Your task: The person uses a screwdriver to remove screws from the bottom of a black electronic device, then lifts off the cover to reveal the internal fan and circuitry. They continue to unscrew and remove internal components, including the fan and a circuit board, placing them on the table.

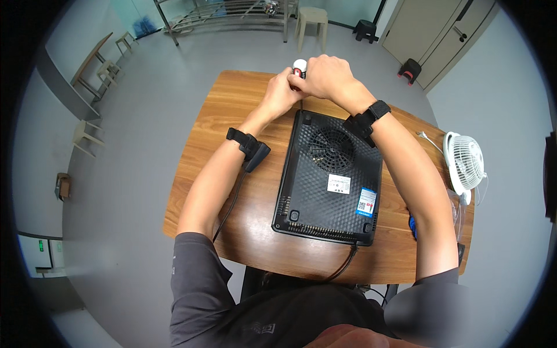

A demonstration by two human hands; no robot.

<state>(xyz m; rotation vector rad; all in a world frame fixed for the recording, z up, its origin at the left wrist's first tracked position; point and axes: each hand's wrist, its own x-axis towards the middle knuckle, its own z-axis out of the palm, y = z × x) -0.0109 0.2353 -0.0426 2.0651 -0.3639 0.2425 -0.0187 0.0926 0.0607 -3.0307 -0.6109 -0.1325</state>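
A black induction cooker point(325, 211) lies upside down on the table, with its round fan grille and feet facing up. Beyond its far edge, my left hand point(281, 93) is closed round what looks like a screwdriver point(298, 72), with a red and black handle and a white end. A thin dark shaft runs down from the hands toward the cooker's far left corner; whether its tip touches there I cannot tell. Curled against the same handle, my right hand point(331, 76) hides part of it. The cooker's cord point(347, 262) leaves its near edge.
The wooden table point(232, 232) carries a white caged fan point(464, 159) at right, with its plug point(422, 134) and a blue item point(412, 226) near my right arm. Stools and a metal rack point(232, 11) stand beyond. A black cable hangs from my left wrist strap point(249, 145).
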